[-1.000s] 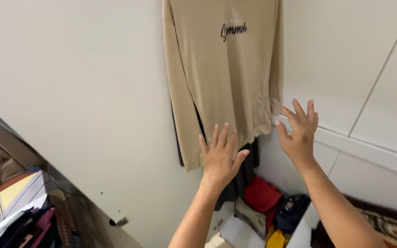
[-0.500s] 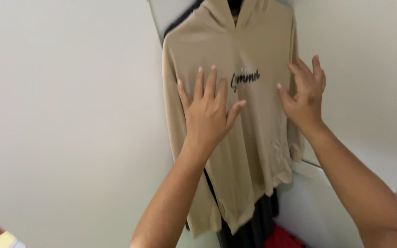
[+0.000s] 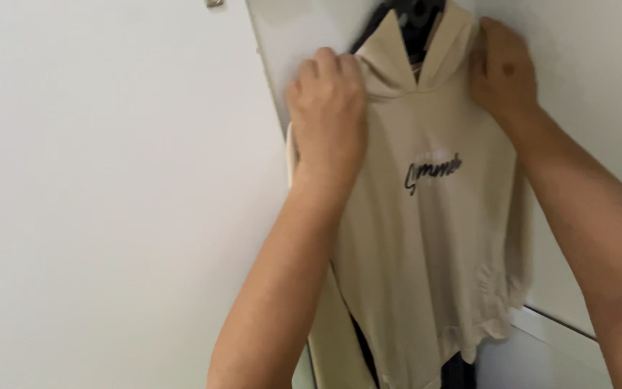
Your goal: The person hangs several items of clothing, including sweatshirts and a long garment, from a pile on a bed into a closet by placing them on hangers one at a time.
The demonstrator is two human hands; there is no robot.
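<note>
No packages, signs or screens show here. The one thing close to a label is a short line of dark script lettering (image 3: 433, 173) printed across the chest of the beige hooded top (image 3: 433, 252) that hangs against the white wall. It sits just below the open neck, about midway between the two shoulders, and slants slightly upward to the right. The strokes are black on the plain beige cloth, with a fainter pale line of print just above them.
</note>
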